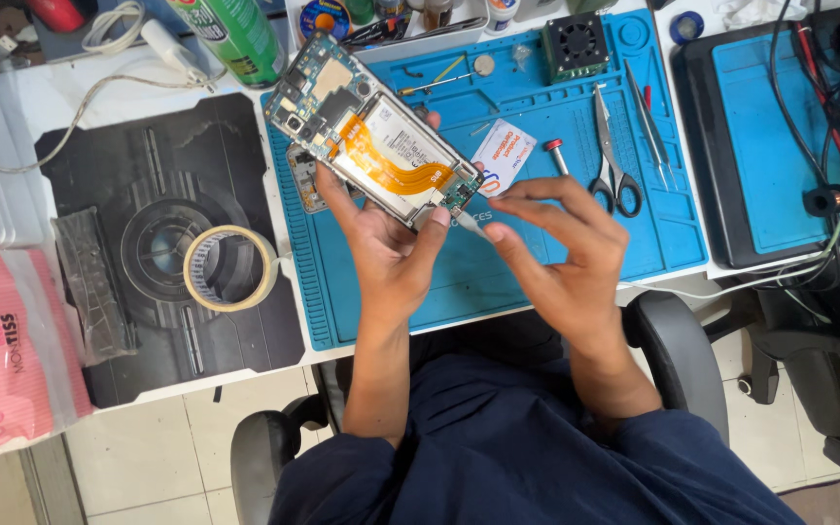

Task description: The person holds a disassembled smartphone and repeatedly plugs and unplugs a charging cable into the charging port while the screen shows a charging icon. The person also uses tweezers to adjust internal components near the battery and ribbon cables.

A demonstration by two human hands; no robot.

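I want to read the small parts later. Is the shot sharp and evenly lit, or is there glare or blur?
Head view: even, soft light; the phone in the left hand is fairly sharp, no strong glare; the right hand looks slightly soft; the edges bend a little.

The scene was lit brightly and evenly from above; only soft shadows were cast. Mild glare was seen on the white counter. Edges were slightly bent, focus was kept sharp.
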